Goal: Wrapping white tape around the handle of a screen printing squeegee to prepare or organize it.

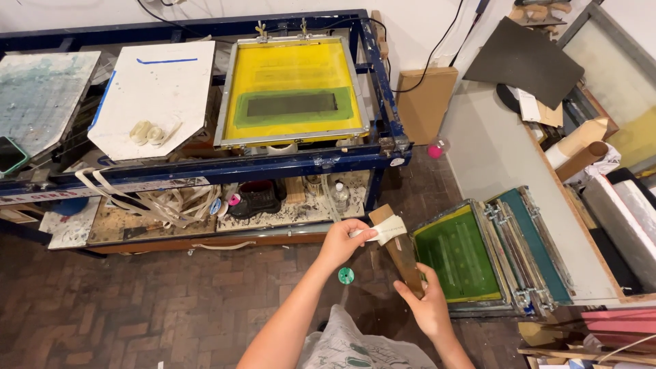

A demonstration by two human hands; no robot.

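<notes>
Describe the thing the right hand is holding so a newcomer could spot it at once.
Start at the blue press table, then drop to the brick floor in front of it. There the right hand grips a long wooden squeegee while the left hand presses a pale cloth on its upper end. Unlike the framed screens beside it, it is a plain brown bar.

One camera sits on the person's head and looks down and ahead, close above the two hands, with the brick floor below and the blue printing table farther off
</notes>
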